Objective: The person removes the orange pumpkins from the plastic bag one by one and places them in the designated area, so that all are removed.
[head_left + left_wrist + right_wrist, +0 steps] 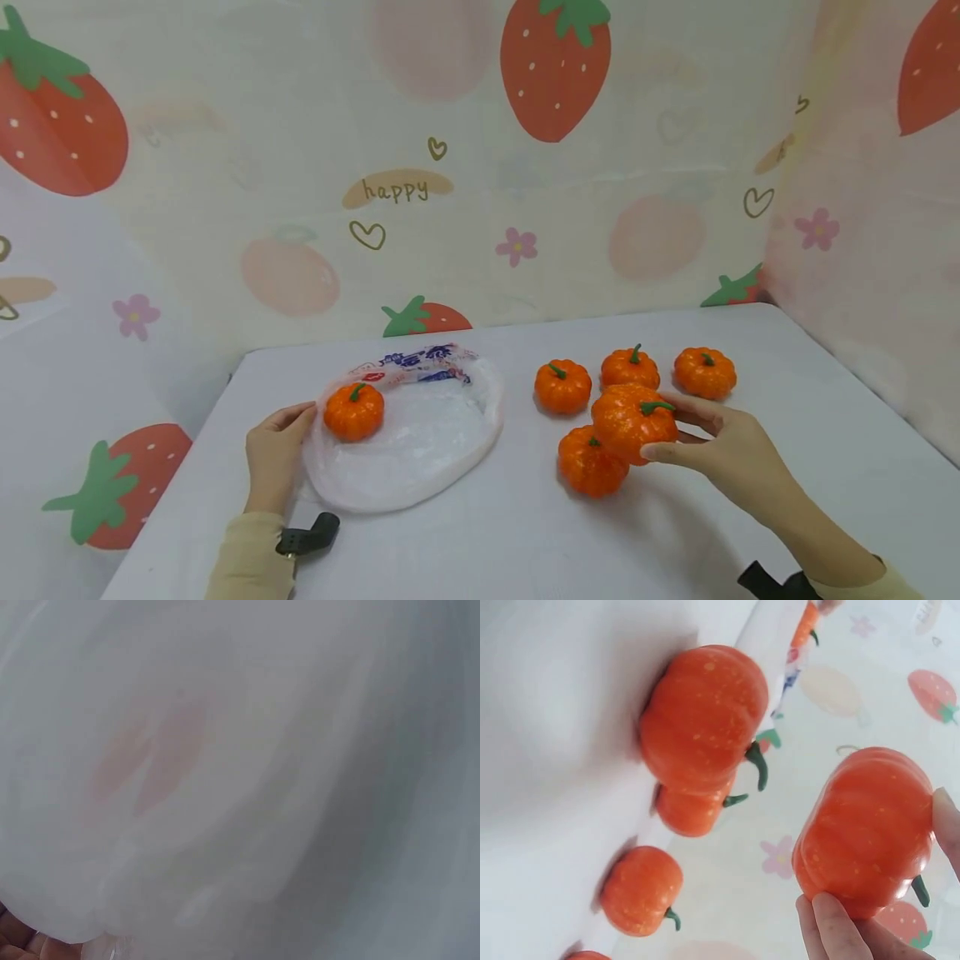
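Note:
In the head view my left hand [273, 446] pinches the left rim of a clear plastic bag [423, 454], which lies spread open with blue and red print at its back. Inside it, near that hand, sits a small orange pumpkin [352, 414] with a green stem. The bag's milky film [247, 787] fills most of the left wrist view, and a bit of the fingers [26, 945] shows in the corner. My right hand [742, 454] holds another pumpkin [624, 417] between thumb and fingers, raised off the table; its whole front shows in the right wrist view.
Several more pumpkins stand on the white table [480, 550]: one nearest me [591, 467], partly behind the held one, and others farther back, such as the back-right pumpkin [705, 372]. A strawberry-print cloth [525, 183] hangs behind and along the sides.

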`<action>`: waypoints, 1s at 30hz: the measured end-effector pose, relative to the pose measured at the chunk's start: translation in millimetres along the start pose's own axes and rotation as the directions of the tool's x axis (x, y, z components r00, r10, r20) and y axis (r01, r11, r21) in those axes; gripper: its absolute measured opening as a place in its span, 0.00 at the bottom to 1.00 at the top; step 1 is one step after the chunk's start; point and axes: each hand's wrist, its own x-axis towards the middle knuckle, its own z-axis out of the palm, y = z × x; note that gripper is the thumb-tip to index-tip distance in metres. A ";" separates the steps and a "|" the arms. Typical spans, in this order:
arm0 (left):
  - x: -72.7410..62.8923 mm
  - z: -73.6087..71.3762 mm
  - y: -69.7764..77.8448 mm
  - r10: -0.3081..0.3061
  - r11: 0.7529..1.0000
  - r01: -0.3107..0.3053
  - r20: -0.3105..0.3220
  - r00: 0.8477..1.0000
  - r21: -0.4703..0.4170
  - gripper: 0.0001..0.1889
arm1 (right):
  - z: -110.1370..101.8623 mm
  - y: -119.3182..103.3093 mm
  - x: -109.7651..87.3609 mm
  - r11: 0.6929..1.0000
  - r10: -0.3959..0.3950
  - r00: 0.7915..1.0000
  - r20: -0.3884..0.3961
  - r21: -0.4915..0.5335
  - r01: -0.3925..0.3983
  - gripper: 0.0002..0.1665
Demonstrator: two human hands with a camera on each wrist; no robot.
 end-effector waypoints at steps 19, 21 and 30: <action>-1.7 -0.1 0.6 -0.006 1.000 0.006 0.013 1.000 0.006 0.21 | -19.0 36.3 -7.8 0.992 0.061 0.997 -0.044 -0.109 -0.066 0.53; -2.2 -0.2 0.9 -0.017 1.000 0.017 0.021 1.000 0.004 0.22 | -19.6 37.4 -8.1 0.991 0.075 0.996 -0.037 -0.108 -0.079 0.53; 0.5 0.0 -1.3 -0.035 0.999 0.036 0.031 0.999 -0.009 0.23 | -20.6 47.0 -0.4 0.991 0.070 0.996 -0.054 -0.113 -0.076 0.54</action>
